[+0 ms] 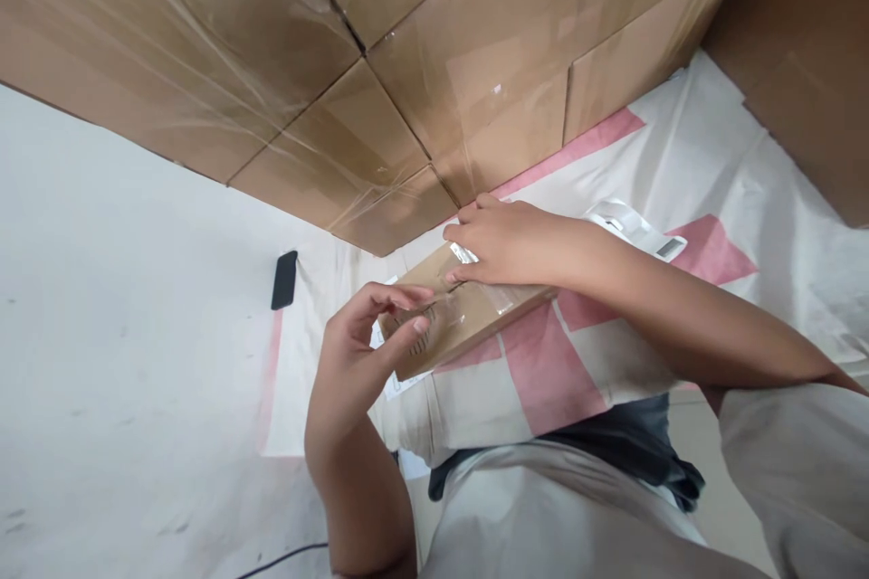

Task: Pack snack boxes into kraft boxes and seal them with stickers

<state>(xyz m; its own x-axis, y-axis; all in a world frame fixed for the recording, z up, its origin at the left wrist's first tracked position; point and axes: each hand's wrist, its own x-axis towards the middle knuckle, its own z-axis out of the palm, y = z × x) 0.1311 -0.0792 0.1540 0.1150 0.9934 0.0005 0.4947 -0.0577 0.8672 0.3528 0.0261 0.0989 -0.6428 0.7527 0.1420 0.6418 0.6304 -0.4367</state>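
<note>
Closest to the camera, the person's pale shirt [563, 516] fills the lower edge and runs out of view at the bottom and right; a dark fold of cloth [631, 443] shows just above it.

The left hand [357, 362] rises from the bottom edge, its grip half curled: thumb and fingertips pinch the near end of a small flat cardboard parcel [454, 317]. Clear glossy tape [475, 303] crosses the parcel's top. Dark printed marks sit on the end beside the left thumb, too blurred to read.

The right hand [506, 240] lies flat over the far end of the parcel, fingers pressed down on the tape rather than closed around anything; its palm hides that end of the box.

The parcel rests on a white sack [679, 154] with woven texture and broad pink bands, spread over the floor. A white paper slip [394, 384] peeks out beneath the parcel, mostly covered. Just behind the right wrist a crumpled white label strip [638, 231] carries a dark barcode-like patch, unreadable.

To the left, a black phone [284, 280] lies flat on the white floor [122, 308].

Farthest back, large brown cartons [380, 45] wrapped in shiny clear film fill the upper view, cut off at the top.
</note>
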